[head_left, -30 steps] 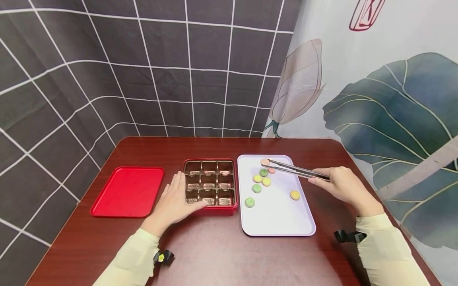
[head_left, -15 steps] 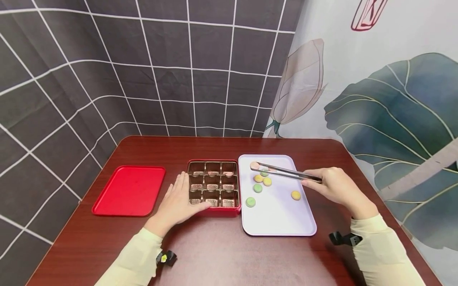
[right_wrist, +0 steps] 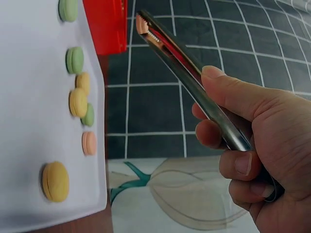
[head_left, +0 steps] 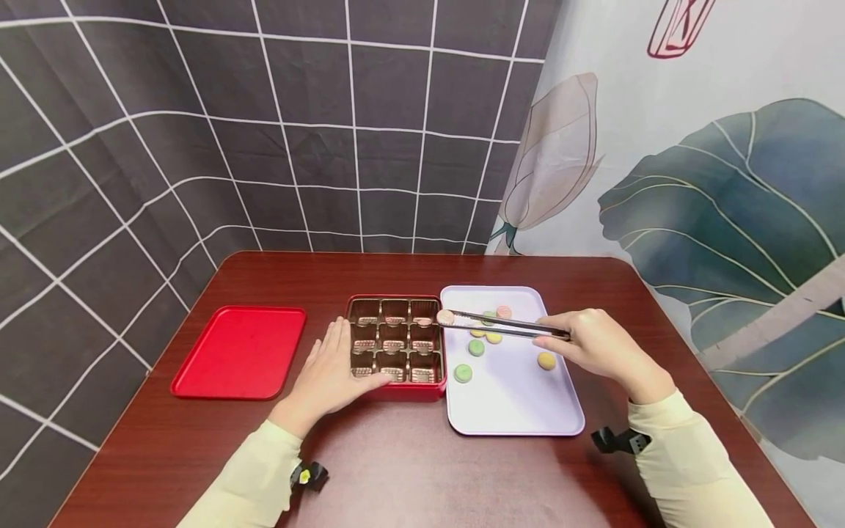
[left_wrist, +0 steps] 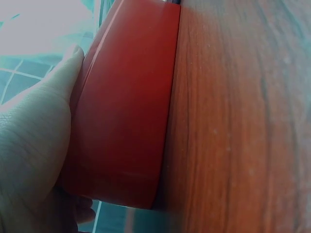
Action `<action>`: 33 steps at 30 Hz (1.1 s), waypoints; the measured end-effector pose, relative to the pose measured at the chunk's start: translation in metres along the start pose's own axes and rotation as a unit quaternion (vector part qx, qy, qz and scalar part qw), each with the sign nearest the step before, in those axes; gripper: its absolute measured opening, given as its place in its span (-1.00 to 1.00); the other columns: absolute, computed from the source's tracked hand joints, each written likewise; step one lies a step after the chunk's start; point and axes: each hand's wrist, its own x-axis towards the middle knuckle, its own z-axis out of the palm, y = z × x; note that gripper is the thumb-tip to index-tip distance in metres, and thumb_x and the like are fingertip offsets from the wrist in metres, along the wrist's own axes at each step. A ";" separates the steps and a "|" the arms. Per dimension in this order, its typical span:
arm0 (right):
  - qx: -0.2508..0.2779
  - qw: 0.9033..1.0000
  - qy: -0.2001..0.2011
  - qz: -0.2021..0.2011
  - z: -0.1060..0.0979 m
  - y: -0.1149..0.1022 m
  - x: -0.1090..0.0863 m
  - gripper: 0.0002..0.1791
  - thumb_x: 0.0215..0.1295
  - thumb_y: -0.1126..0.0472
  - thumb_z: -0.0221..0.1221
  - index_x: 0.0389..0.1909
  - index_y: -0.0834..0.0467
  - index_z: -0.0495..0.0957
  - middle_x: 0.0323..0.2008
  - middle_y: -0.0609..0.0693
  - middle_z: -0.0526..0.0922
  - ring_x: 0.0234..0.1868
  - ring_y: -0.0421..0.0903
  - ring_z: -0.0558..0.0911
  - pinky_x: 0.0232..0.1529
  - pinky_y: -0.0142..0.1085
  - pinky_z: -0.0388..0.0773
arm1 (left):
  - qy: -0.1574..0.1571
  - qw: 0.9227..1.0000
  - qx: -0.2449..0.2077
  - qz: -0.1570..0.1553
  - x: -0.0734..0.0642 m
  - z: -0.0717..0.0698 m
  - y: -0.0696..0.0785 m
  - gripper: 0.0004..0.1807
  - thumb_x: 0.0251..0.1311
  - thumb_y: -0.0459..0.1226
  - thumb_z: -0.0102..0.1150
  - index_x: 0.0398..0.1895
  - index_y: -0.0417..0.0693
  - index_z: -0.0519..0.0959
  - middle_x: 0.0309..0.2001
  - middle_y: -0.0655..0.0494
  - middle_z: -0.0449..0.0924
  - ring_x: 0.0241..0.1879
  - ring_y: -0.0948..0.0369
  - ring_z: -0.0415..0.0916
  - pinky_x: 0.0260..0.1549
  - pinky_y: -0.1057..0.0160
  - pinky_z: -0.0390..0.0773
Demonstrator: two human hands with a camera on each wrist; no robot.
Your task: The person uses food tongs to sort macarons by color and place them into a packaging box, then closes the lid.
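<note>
My right hand grips metal tongs, whose tips pinch a pale pink macaron over the right rim of a red box. The box has a gold-brown insert with several square compartments; something pinkish shows in the far right one. My left hand rests against the box's left side, fingers straight, thumb along the front edge. In the left wrist view the box's red wall stands beside the thumb. In the right wrist view the tongs point up and left, the macaron between their tips.
Right of the box, a white tray bears several macarons, among them a green one, a yellow one and a pink one. A red lid lies at the left. Curtains hang behind the wooden table.
My right hand has moved left, carrying the tongs and the pink macaron from over the tray's far part to the box's right rim. The left hand stays against the box.
</note>
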 end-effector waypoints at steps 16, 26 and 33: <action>-0.016 0.998 -0.034 -0.060 0.008 -0.017 0.018 -0.72 0.13 -0.04 0.35 -0.24 0.05 0.72 -0.60 -0.34 0.50 -0.62 -0.36 0.37 -0.58 -0.43 0.35 | -0.001 1.000 0.001 0.001 0.000 0.001 -0.001 0.39 -0.16 0.47 0.14 0.48 -0.35 -0.11 0.49 -0.26 -0.15 0.48 -0.08 -0.20 0.36 -0.16 -0.04; -0.031 0.995 -0.045 -0.087 0.007 -0.025 0.030 -0.73 0.10 -0.01 0.38 -0.24 0.06 0.75 -0.53 -0.29 0.63 -0.61 -0.37 0.40 -0.53 -0.41 0.45 | 0.000 1.000 -0.003 0.000 0.000 0.002 -0.002 0.39 -0.16 0.46 0.16 0.49 -0.34 -0.12 0.50 -0.25 -0.16 0.48 -0.07 -0.21 0.36 -0.16 -0.05; -0.041 0.993 -0.055 -0.093 0.006 -0.028 0.035 -0.70 0.12 -0.04 0.36 -0.19 0.05 0.75 -0.52 -0.27 0.65 -0.64 -0.37 0.38 -0.57 -0.42 0.37 | 0.000 1.000 -0.007 0.000 0.000 0.002 -0.002 0.38 -0.15 0.44 0.18 0.48 -0.35 -0.11 0.50 -0.25 -0.15 0.48 -0.08 -0.20 0.37 -0.16 -0.05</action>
